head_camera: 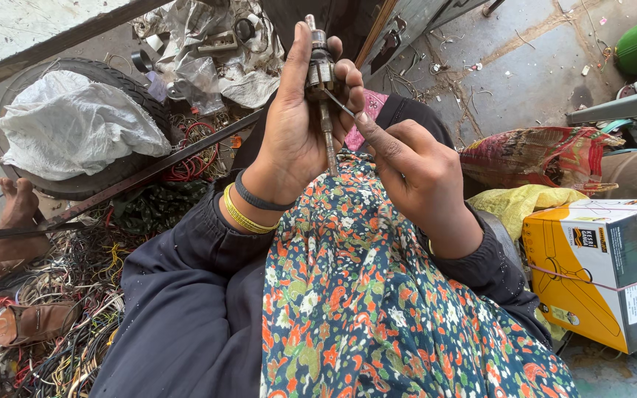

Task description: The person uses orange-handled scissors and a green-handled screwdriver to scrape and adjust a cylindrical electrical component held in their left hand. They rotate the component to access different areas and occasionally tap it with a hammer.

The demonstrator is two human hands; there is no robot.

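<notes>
Concrete floor (540, 66) all around, stained and littered with scraps; no counter anywhere, only a lap in floral cloth (377, 295) serving as the work surface. Off to one side, an old tyre (112, 81) with a white sack (68, 125) slumped on it, crumpled plastic sheeting (208, 59) behind, and a heap of tangled wires (75, 295) with a sandal (31, 320) lying in it. Near the wires, another person's bare foot (16, 206). On the other side, a yellow and white cardboard box (606, 273) tied with string, a yellow bag (517, 203) and a red patterned sack (540, 158) beside it.

Held up over the lap, well clear of the floor: a small metal shaft part (321, 77), upright, with a thin rod pointing down. Left hand (293, 125) closed around its thick middle, thumb up one side, fingers wrapped over the other. Right hand (414, 169) pinched shut on a thin wire (340, 105) that runs to the part's side.

Likely best done with a firm, unturning left grip, the wire kept taut and drawn slowly along its own line, not sideways, since a thin wire snaps or kinks easily. Worth keeping the work close above the lap, so any loose piece lands on cloth and not among the wires.
</notes>
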